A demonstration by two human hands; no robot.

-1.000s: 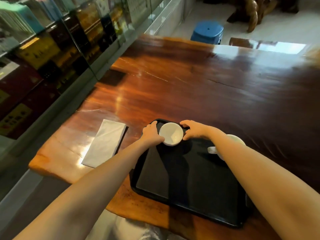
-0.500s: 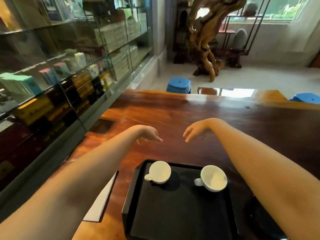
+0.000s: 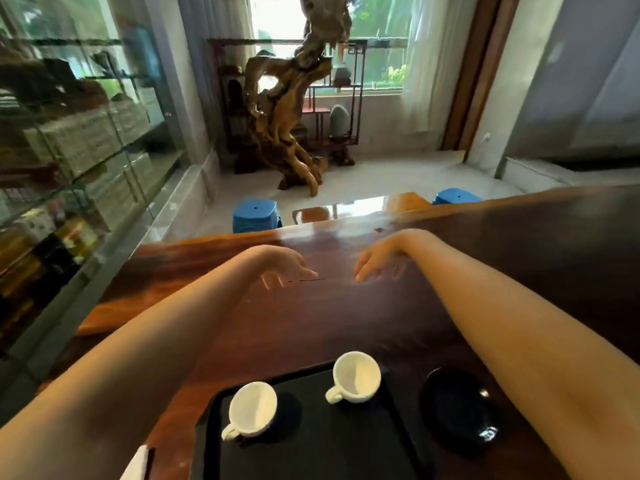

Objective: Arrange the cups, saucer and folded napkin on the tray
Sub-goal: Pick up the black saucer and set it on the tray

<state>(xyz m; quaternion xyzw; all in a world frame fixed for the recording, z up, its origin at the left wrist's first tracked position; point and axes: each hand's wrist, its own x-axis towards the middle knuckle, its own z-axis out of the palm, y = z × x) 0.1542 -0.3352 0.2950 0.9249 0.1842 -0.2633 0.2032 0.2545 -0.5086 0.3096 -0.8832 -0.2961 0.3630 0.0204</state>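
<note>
Two white cups stand on the black tray at the bottom of the view: the left cup near the tray's far left corner, the right cup near its far edge. A dark saucer lies on the table just right of the tray. A white corner of the folded napkin shows at the bottom left, off the tray. My left hand and my right hand hover over the table well beyond the tray, fingers loosely spread, holding nothing.
The long glossy wooden table stretches ahead. A glass display cabinet runs along the left side. Two blue stools stand beyond the far table edge, with a carved root sculpture by the window.
Both hands let go of the left cup on the tray and lifted away forward. The view tilted up, so tray and cups now sit lower and the saucer shows.
</note>
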